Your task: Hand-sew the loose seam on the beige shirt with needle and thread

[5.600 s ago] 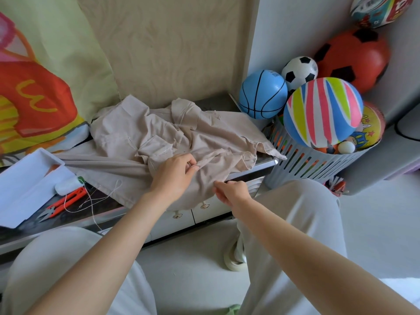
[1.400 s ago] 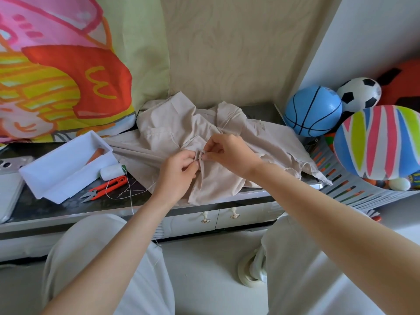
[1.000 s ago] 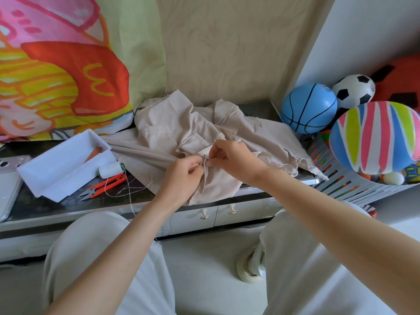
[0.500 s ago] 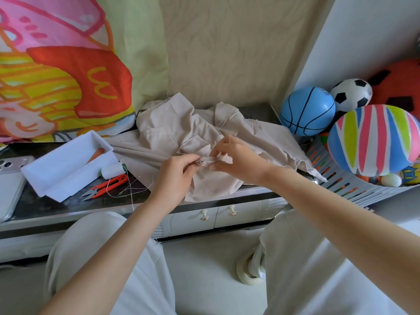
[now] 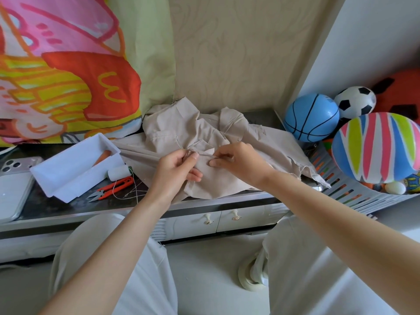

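Dark surface (image 5: 52, 206), beige shirt (image 5: 268, 142) bunched centre frame. Left hand (image 5: 176, 172) fingers (image 5: 193, 156) pinch the seam fold. Right hand (image 5: 241, 161) pinches cloth beside it; needle not discernible. Likely mid-stitch. Next: draw thread through, keep fold aligned.

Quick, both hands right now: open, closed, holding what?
Left hand: closed, pinching a fold of the beige shirt.
Right hand: closed, pinching the shirt right beside it; anything finer between its fingers is too small to tell.

Both hands sat close together, forearms stretched forward.
The left hand (image 5: 176, 171) pinched the beige shirt (image 5: 172, 130) between thumb and forefinger; the right hand (image 5: 238, 162) pinched it just beside.
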A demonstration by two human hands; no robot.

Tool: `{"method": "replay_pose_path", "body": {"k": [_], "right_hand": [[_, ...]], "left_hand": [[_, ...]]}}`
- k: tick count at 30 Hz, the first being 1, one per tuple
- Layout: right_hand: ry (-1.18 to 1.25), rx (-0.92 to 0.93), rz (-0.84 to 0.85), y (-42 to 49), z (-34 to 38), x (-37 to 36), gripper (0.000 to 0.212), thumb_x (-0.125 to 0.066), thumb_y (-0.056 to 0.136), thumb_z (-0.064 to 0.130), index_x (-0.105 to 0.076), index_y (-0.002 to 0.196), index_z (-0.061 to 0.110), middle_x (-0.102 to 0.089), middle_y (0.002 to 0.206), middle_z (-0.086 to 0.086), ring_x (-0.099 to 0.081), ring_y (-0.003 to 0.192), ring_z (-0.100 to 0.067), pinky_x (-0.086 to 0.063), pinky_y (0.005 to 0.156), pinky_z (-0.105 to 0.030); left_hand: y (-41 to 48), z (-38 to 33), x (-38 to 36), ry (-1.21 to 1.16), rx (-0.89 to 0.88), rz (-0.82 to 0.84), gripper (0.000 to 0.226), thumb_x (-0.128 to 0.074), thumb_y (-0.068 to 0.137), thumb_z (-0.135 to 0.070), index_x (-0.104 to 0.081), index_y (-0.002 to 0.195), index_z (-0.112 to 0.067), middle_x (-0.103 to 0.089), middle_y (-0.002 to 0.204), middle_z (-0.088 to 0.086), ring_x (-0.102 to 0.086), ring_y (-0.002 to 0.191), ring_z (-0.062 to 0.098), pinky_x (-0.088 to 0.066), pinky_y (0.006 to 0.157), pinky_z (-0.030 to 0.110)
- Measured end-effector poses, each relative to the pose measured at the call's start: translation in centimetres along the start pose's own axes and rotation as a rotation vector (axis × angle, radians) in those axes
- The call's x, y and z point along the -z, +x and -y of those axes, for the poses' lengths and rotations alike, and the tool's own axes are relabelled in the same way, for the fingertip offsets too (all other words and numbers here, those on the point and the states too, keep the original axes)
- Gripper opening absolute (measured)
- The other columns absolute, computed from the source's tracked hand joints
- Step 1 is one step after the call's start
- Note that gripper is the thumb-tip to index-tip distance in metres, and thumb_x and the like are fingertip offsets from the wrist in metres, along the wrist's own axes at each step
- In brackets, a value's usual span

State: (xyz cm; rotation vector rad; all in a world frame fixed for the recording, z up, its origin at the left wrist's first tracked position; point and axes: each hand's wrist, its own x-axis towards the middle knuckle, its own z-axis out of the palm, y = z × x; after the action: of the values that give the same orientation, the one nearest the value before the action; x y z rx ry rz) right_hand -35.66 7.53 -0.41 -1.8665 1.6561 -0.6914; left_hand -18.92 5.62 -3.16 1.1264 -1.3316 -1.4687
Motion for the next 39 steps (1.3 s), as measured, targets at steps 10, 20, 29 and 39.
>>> {"method": "replay_pose_path", "body": {"k": [10,20,29,39], "right_hand": [[-0.104,-0.02,0.069,-0.2,-1.3,0.7,0.02,-0.067,0.086,0.025,-0.067,0.081,0.005,-0.062,0.08,-0.007,-0.052,0.072,-0.018,-0.038,0.068,-0.025],[-0.11,-0.031,-0.036,-1.4,-1.8,-1.0,0.032,-0.057,0.094,0.028,-0.044,0.066,0.018,-0.041,0.058,0.009,-0.037,0.055,-0.007,-0.028,0.053,-0.023],[-0.06,-0.111,-0.111,-1.7,-3.9,-0.2,0.018,-0.066,0.087,0.024,-0.069,0.078,0.009,-0.054,0.059,0.009,-0.044,0.058,-0.006,-0.033,0.056,-0.026],[-0.119,-0.107,-0.053,-2.1,-4.5,-0.7,0.019,-0.059,0.091,0.028,-0.075,0.097,0.018,-0.073,0.094,-0.003,-0.063,0.09,-0.024,-0.049,0.084,-0.042]], "left_hand": [[0.5,0.4,2.0,0.14,-0.11,-0.123,0.018,-0.047,0.099,-0.013,-0.055,0.083,-0.008,-0.051,0.062,0.002,-0.054,0.051,0.005,-0.047,0.052,0.017],[1.1,1.5,2.9,0.058,-0.025,-0.294,0.023,-0.04,0.102,-0.017,-0.049,0.081,-0.014,-0.053,0.049,0.001,-0.05,0.041,0.007,-0.04,0.046,0.017],[2.1,2.0,4.3,0.245,-0.107,-0.33,0.028,-0.035,0.102,-0.013,-0.045,0.076,-0.018,-0.052,0.06,0.01,-0.056,0.04,0.006,-0.045,0.044,0.014],[1.4,1.8,4.0,0.871,-0.071,-0.393,0.028,-0.047,0.09,0.002,-0.051,0.117,-0.005,-0.049,0.119,0.014,-0.049,0.106,0.028,-0.039,0.08,0.031]]}}
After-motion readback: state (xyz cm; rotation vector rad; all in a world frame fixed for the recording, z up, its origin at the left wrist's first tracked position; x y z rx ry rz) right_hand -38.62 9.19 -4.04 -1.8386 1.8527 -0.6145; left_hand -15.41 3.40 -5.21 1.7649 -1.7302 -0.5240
